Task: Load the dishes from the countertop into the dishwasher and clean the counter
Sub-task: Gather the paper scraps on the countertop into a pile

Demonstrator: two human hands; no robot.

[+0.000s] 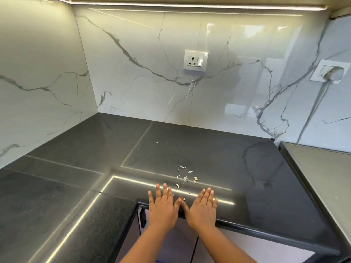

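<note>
Both the left hand (162,207) and right hand (202,207) lie flat, fingers straight, on the counter (237,168); sweeping the scraps (185,175) should draw inward, cupped, toward the edge.

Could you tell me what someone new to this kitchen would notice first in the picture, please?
Two bare hands lie flat at the front edge of the dark countertop, left hand and right hand side by side with thumbs nearly touching. Just beyond the fingertips lies a scatter of pale scraps. On the marble wall behind sits a white socket.
</note>
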